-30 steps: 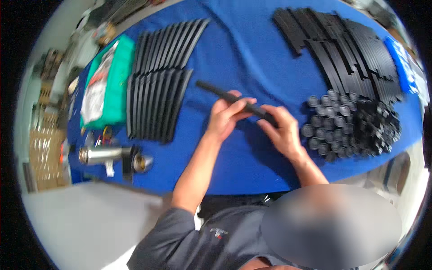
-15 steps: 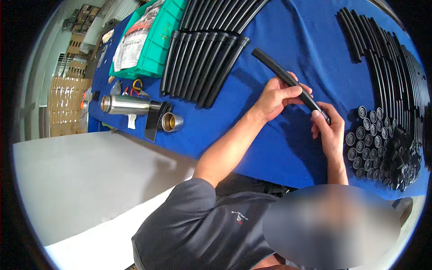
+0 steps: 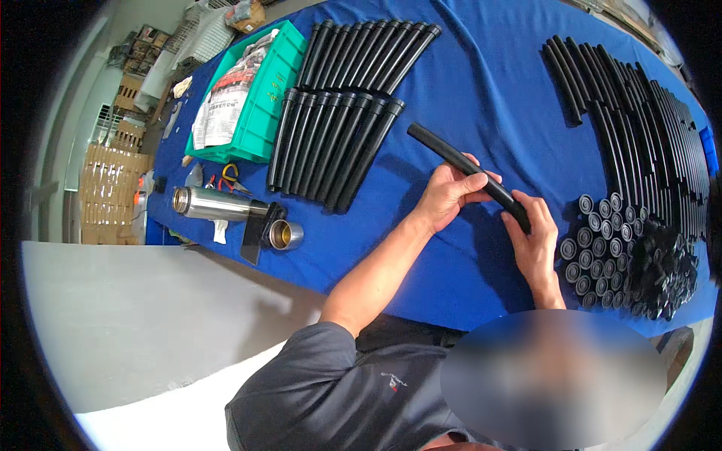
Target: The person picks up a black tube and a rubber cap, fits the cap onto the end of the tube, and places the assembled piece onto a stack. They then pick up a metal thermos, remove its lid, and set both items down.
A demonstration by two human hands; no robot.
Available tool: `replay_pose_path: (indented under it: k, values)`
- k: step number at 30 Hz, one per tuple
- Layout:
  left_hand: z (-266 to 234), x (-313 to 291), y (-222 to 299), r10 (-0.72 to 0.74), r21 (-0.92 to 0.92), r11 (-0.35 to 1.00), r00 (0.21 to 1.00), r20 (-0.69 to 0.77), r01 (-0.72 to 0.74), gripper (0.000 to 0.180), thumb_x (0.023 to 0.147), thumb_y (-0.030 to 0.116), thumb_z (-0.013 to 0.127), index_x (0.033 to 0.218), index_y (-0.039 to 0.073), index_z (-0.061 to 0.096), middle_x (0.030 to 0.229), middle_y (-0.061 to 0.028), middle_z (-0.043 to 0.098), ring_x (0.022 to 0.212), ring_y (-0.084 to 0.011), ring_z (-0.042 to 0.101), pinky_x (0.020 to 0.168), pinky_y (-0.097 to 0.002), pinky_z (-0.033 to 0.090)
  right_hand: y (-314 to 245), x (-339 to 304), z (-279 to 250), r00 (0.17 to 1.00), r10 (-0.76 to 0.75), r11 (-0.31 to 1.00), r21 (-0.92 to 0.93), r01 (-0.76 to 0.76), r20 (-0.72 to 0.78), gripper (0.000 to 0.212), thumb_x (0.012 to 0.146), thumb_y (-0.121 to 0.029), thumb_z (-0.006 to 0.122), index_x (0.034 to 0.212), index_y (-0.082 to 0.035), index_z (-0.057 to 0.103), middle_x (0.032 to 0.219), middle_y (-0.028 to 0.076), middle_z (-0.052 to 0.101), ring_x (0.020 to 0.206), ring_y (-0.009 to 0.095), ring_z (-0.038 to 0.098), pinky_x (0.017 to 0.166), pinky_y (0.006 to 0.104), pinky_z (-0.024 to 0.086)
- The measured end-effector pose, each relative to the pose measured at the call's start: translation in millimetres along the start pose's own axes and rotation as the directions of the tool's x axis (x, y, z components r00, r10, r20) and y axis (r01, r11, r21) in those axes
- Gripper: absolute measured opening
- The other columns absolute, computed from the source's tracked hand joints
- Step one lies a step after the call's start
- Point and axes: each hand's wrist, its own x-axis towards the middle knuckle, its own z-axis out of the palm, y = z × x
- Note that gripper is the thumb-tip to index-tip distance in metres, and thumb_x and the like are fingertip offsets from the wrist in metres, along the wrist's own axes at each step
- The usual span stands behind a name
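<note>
A straight black tube point(image 3: 436, 143) is held aslant above the blue cloth, its far end pointing up and to the left. My left hand point(image 3: 453, 193) is closed around its middle, thumb lying on top. Lower down, my right hand point(image 3: 534, 234) grips the near end with thumb and fingers, which partly cover that end. To the left, a row of black tubes with wider collars at one end point(image 3: 331, 154) lies side by side. A second row of such tubes point(image 3: 368, 56) is just beyond it.
Plain black tubes point(image 3: 617, 113) lie stacked at the right. Nearer are round ringed black caps point(image 3: 599, 246) and a heap of small black pieces point(image 3: 665, 270). Leftward are a green crate point(image 3: 259, 116) with newspaper, a steel flask point(image 3: 214, 203), its cup point(image 3: 286, 234) and pliers point(image 3: 232, 179).
The whole view has shifted, so the table's things appear lower at the left. My right hand's fingers have shifted on the tube's near end. Both hands keep hold of the tube.
</note>
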Motion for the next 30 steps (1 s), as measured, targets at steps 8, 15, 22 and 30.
replay_pose_path:
  k: [8,15,22,30]
  values:
    - [-5.2,0.3,1.2,0.002,-0.007,1.0,0.999,0.045,-0.002,0.022,0.091,0.009,0.067,0.107,0.009,0.052,0.106,-0.0214,0.068,0.1,-0.0314,0.069,0.081,-0.0396,0.062,-6.8,4.5,-6.4,0.832,0.466,0.724,0.411,-0.554,0.3,0.032,0.087,-0.012,0.071,0.115,0.0,0.063,0.076,0.006,0.063,0.06,0.012,0.059,0.054,0.0262,0.047]
    - [-4.3,-3.8,5.9,0.031,-0.081,0.996,0.998,0.05,-0.027,0.021,0.092,0.01,0.067,0.107,0.008,0.052,0.107,-0.0206,0.068,0.103,-0.0306,0.068,0.083,-0.0404,0.061,-10.8,6.3,-7.9,0.724,0.517,0.587,0.427,-0.688,0.456,0.04,0.083,-0.01,0.073,0.119,0.001,0.06,0.086,0.013,0.063,0.076,0.022,0.063,0.065,0.033,0.051]
    - [-1.2,-2.7,5.8,-0.025,0.017,1.0,1.0,-0.009,0.025,0.025,0.092,0.009,0.065,0.113,0.009,0.051,0.11,-0.0218,0.066,0.105,-0.0336,0.066,0.087,-0.0438,0.06,-0.7,1.3,-4.3,0.997,0.025,0.996,0.083,-0.03,0.066,0.04,0.083,-0.015,0.075,0.118,-0.001,0.062,0.09,0.016,0.064,0.08,0.03,0.063,0.073,0.0378,0.05]
    - [-2.5,-3.8,12.5,-0.051,0.025,0.998,0.998,-0.039,0.052,0.025,0.092,0.008,0.065,0.113,0.007,0.051,0.109,-0.0246,0.066,0.101,-0.0348,0.068,0.083,-0.0417,0.061,7.2,-0.1,6.5,0.997,-0.076,0.995,0.062,0.075,0.008,0.04,0.085,-0.015,0.073,0.121,-0.001,0.061,0.092,0.01,0.066,0.081,0.018,0.064,0.065,0.0323,0.052]
